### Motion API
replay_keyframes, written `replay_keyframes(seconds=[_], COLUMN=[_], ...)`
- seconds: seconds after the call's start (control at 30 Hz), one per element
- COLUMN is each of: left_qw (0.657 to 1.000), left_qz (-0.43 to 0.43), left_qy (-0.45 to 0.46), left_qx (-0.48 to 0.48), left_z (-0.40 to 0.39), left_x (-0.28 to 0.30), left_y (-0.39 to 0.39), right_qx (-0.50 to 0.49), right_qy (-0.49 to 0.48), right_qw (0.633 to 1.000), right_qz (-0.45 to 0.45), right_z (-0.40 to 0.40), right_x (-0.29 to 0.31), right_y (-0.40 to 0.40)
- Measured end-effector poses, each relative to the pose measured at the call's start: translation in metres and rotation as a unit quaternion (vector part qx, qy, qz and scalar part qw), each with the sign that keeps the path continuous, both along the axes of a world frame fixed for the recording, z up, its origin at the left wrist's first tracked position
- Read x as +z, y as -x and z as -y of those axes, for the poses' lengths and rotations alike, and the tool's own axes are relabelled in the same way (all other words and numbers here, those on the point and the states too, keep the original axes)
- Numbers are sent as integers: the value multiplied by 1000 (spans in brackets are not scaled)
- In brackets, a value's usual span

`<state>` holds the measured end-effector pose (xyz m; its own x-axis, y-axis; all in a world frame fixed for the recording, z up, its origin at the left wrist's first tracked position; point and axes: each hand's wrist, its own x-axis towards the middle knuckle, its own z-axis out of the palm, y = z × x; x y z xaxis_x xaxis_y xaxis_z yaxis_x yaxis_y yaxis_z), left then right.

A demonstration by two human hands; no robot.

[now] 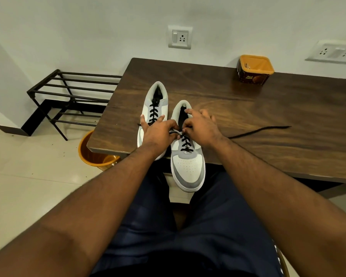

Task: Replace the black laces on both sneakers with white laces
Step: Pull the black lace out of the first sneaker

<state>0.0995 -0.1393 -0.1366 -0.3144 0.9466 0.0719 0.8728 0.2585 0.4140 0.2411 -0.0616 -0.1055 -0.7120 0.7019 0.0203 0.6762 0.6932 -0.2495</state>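
Your fingers are pinching the black lace [185,141] of the nearer sneaker [188,156]: the thumb and forefinger of your left hand [158,132] close on a strand just left of the upper eyelets, while the other fingers of that hand spread out over the second sneaker [155,108] beside it. Your right hand [202,127] meets it from the other side, its thumb and forefinger curled onto the same lace at the top of the lacing, its remaining fingers fanned over the shoe's collar. The pinched strand lies right between your two hands, almost knuckle to knuckle.

Below your fingertips the lace is threaded in crosses down the grey tongue. One loose end of it trails out to your right across the wooden table [268,116], lying flat and well clear of your hand. The nearer sneaker has its toe hanging over the table's front edge, above your lap. The second sneaker is fully laced in black.

Farther back on the table stands an orange tub [255,68]. To the left, on the floor, are a black metal rack [68,96] and an orange bucket [94,152] partly under the table's corner.
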Motion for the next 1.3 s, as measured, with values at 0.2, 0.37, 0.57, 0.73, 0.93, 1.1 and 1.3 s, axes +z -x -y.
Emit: replay_keyframes(seconds=[0.2, 0.37, 0.57, 0.73, 0.93, 1.1, 1.3], left_qw=[1000, 999, 1000, 1000, 1000, 999, 997], left_qz=[30, 36, 19, -2, 13, 28, 62], left_qy=[-4, -6, 0, 22, 23, 31, 35], left_qx=[-4, 0, 1, 1, 2, -6, 32], left_z=[1, 0, 1, 1, 3, 2, -7], left_x=[1, 0, 2, 6, 7, 15, 24], left_y=[1, 0, -2, -3, -2, -6, -21], right_qx=[-159, -425, -261, -71, -154, -320, -188], right_qy=[56, 148, 102, 70, 79, 82, 14], right_qw=[955, 753, 921, 992, 961, 862, 965], right_qz=[-243, -481, -270, -81, -218, -385, -180], right_z=[-30, -58, -27, 1, -10, -49, -31], right_x=[2, 19, -10, -15, -10, 2, -6], right_y=[-23, -59, -34, -6, -4, -30, -46])
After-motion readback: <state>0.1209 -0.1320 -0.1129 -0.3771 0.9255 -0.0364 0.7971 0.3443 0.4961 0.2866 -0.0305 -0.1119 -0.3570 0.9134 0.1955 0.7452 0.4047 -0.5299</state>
